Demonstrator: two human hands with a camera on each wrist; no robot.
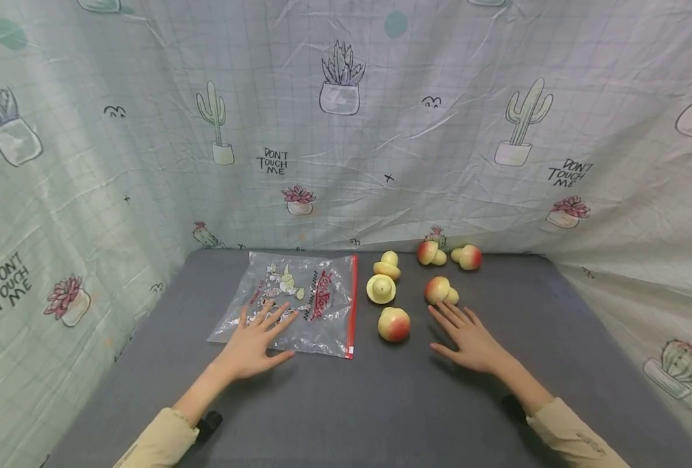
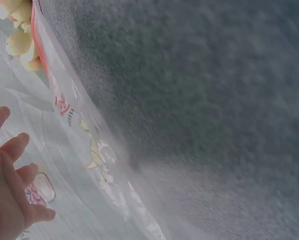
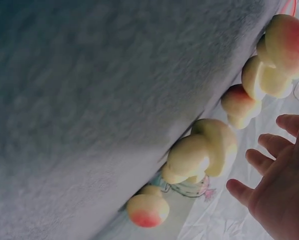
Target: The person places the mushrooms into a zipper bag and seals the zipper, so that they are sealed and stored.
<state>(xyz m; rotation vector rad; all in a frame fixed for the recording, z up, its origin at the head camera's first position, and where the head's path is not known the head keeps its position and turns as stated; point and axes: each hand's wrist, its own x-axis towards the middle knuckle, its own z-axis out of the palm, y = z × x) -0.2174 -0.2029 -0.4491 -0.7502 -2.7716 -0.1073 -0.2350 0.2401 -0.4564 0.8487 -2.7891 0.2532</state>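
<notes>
My left hand (image 1: 252, 348), fingers spread and holding nothing, is over the near left part of a clear plastic zip bag (image 1: 329, 331). The bag lies flat, with cartoon print and a red zip edge on its right. My right hand (image 1: 473, 344) is also spread and holds nothing; its fingertips overlap the near side of a red-and-yellow toy mushroom (image 1: 437, 290) in the head view. Another such mushroom (image 1: 394, 324) lies between the hands. Two yellowish mushrooms (image 1: 381, 289) (image 1: 388, 266) sit just right of the bag.
Farther back, two more red-capped mushrooms (image 1: 427, 252) (image 1: 468, 257) lie near the table's far edge. A dark grey cloth (image 1: 375, 409) covers the table. Behind and at both sides hangs a pale curtain (image 1: 392, 143) printed with potted cacti.
</notes>
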